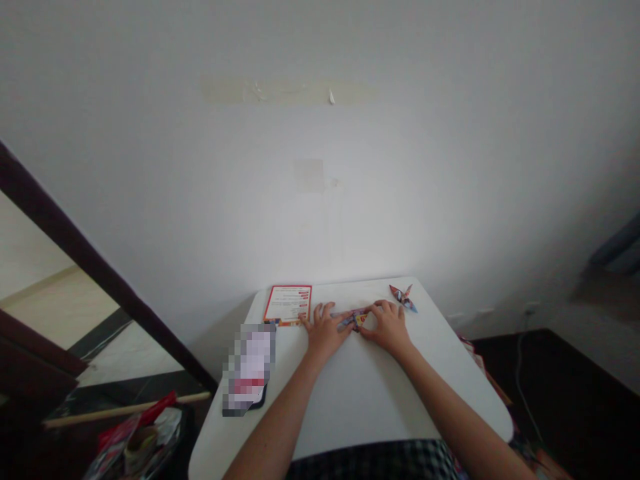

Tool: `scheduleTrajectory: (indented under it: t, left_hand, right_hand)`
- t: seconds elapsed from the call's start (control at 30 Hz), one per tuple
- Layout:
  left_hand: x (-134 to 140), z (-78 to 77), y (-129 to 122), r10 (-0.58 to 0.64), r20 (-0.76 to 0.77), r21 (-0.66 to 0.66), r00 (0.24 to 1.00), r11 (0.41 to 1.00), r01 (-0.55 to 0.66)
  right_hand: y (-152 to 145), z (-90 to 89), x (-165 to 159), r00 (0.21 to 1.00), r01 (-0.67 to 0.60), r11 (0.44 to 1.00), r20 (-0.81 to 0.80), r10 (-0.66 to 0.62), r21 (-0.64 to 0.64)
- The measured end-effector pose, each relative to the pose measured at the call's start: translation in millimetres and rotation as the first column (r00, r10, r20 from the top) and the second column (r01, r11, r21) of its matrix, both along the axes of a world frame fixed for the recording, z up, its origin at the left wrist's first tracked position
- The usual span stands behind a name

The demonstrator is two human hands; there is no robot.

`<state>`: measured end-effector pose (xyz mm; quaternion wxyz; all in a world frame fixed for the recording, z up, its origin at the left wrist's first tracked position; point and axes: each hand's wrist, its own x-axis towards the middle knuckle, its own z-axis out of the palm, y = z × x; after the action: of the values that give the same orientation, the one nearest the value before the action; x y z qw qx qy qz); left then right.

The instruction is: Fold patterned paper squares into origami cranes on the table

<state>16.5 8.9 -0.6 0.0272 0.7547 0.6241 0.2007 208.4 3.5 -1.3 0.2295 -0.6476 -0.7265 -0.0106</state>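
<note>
A small strip of folded, colourfully printed paper lies low over the white table, between my two hands. My left hand has its thumb on the left end of the paper, the other fingers spread toward the printed sheet. From the other side, my right hand grips the right end with bent fingers and thumb. The fingers cover much of the paper, so its exact folds are hidden. Just beyond my right hand sits a folded paper crane in orange and blue print.
A red-bordered printed sheet lies at the table's back left. Nearer, a blurred-out phone-like device rests by the left edge. The wall stands directly behind the table. A bin with rubbish is on the floor at left.
</note>
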Motion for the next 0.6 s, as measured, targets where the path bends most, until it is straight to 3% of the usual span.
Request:
scheduleTrajectory:
  t: [0.6]
  left_hand:
    - [0.1,6.1,-3.3,-0.017,0.023,-0.001,1.000,1.000,0.017]
  right_hand:
    - [2.7,-6.2,5.9,0.998,-0.054,0.998,-0.012,0.055,0.043]
